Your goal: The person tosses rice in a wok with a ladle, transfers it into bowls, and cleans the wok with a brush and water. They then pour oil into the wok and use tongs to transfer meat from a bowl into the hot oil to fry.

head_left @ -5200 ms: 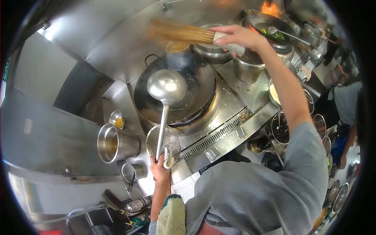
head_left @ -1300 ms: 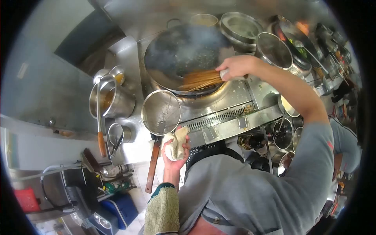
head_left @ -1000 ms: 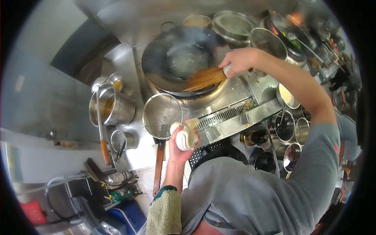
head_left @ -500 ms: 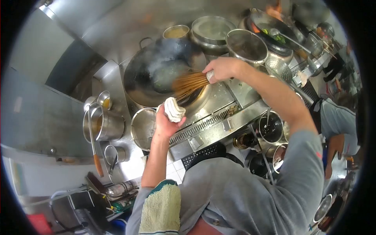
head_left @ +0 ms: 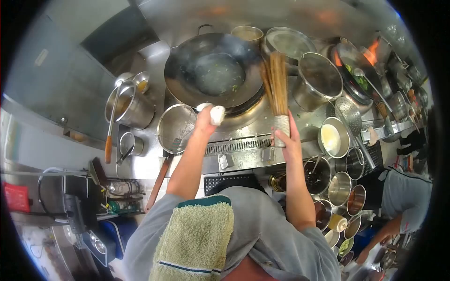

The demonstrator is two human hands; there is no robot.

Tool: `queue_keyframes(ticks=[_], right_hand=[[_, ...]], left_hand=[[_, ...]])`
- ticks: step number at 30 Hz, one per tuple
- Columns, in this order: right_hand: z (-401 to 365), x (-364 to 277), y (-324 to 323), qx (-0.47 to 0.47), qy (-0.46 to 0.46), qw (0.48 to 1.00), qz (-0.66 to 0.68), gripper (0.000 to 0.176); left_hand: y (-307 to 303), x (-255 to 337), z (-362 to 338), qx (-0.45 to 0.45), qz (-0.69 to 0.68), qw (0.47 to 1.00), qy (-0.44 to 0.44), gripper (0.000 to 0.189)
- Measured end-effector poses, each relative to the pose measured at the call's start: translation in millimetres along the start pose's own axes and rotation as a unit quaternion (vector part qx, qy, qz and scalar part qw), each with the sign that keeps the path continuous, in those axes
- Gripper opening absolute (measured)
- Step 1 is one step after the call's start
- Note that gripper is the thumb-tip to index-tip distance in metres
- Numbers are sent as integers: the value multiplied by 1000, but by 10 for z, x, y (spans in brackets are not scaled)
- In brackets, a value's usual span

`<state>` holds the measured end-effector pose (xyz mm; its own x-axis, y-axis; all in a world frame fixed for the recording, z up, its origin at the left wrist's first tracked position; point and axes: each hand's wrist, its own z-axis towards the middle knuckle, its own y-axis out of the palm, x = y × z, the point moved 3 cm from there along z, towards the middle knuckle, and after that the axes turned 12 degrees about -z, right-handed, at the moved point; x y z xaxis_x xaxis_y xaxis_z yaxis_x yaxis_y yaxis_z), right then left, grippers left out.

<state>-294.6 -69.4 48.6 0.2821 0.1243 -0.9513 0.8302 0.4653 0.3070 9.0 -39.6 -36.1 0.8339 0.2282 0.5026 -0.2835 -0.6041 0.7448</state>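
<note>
My left hand [head_left: 205, 121] grips a folded white cloth [head_left: 217, 115] at the near rim of a large dark wok [head_left: 177, 77]. Cloudy water [head_left: 220, 75] with a few green bits lies in the bottom of the wok. To the right of it, my right hand [head_left: 291, 143] is wrapped around the bound handle of a bamboo wok brush [head_left: 278, 89]. The brush stands bristles up, out of the wok and in front of a tall steel pot [head_left: 309, 100].
Left of the wok are a round strainer [head_left: 161, 122] with a wooden handle and a steel pot [head_left: 145, 117] with a ladle across it. At right, flames [head_left: 371, 52] rise behind another wok [head_left: 375, 77]. Several seasoning containers and another person [head_left: 405, 199] are at lower right.
The brush has left the wok and swung upright to the right in my right hand. My left hand has moved with the cloth to the wok rim. The camera view has shifted.
</note>
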Motion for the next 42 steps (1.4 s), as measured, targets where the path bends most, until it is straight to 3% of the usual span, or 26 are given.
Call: queue_keyframes(ticks=[3, 7, 12, 15, 17, 21, 23, 24, 26, 28, 30, 31, 33, 34, 36, 37, 39, 42], right_hand=[[-160, -19, -94, 35, 3, 998, -55, 86], [-221, 198, -262, -25, 79, 990, -115, 82], [-242, 382, -182, 46, 63, 978, -193, 73], [57, 180, -129, 20, -15, 944, -329, 75], [381, -195, 193, -2, -112, 939, -325, 76], [877, -904, 1019, -65, -149, 906, -391, 73], [1130, -563, 1145, -91, -215, 877, -421, 73], [984, -413, 1142, -139, -143, 819, -537, 70], [653, -79, 824, -244, -45, 610, -753, 69], [533, -513, 658, -293, -66, 505, -809, 67], [576, -1157, 842, -251, -48, 423, -869, 67], [607, -1388, 944, -200, -103, 434, -872, 65], [842, -1541, 1043, -93, -187, 524, -826, 63], [859, -1447, 1081, -83, -144, 555, -815, 61], [997, -1020, 1020, -47, -71, 616, -784, 57], [1125, -555, 755, -105, -68, 497, -859, 56], [753, -686, 607, -212, -116, 438, -866, 56], [678, -1450, 1045, -211, -60, 325, -920, 57]], left_hand=[[-183, 399, -271, 8, 91, 995, 46, 12], [-339, 537, -268, -4, 173, 978, 115, 25], [-326, 589, -477, 25, 234, 954, 186, 22], [-344, 607, -658, 26, 313, 918, 242, 19], [-507, 602, -599, -16, 374, 890, 260, 19], [-637, 404, -617, -58, 399, 849, 343, 26], [-691, 319, -594, -67, 393, 826, 398, 28], [-675, 324, -574, -68, 400, 826, 391, 29], [-640, 362, -626, -60, 409, 826, 384, 32], [-644, 427, -601, -56, 409, 816, 404, 33], [-684, 383, -560, -71, 407, 800, 434, 33], [-709, 369, -520, -67, 407, 801, 434, 33], [-765, 299, -474, -67, 405, 805, 428, 32], [-798, 271, -456, -62, 401, 820, 404, 33], [-743, 289, -474, -80, 416, 794, 436, 34], [-745, 291, -509, -89, 424, 780, 451, 35], [-697, 300, -472, -80, 386, 816, 422, 37], [-689, 295, -475, -62, 368, 840, 395, 36]])
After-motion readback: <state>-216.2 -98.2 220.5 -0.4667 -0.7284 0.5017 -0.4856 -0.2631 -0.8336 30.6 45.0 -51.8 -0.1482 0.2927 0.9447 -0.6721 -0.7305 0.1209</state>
